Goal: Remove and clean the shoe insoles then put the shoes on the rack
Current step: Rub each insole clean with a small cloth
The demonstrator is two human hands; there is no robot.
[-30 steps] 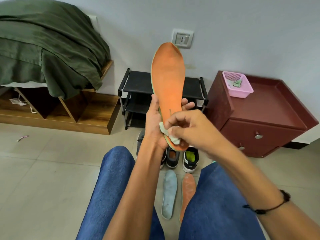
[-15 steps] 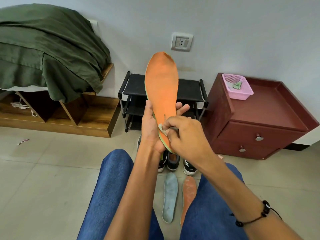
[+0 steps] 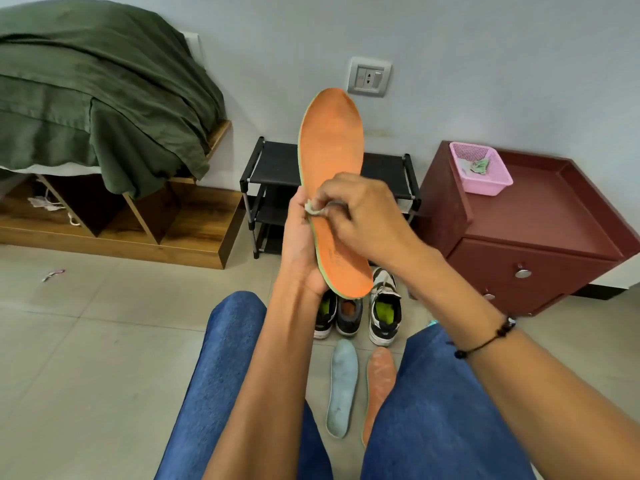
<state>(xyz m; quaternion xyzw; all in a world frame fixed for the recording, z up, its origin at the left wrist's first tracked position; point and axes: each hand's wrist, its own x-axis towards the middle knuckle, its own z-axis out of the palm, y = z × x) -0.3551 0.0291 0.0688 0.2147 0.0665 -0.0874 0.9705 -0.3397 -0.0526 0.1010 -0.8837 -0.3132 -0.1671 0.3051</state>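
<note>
Up the orange insole (image 3: 330, 168) goes the cloth (image 3: 314, 210), pinched by the right hand (image 3: 360, 216); the left hand (image 3: 300, 244) grips the heel half from behind, steadying it upright for wiping.

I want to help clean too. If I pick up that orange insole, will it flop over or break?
Probably not floppy: the orange insole stands nearly upright though the left hand holds only its lower half. It looks thin, so likely light. It should bend rather than break, since the right hand rubs it with a cloth.
</note>
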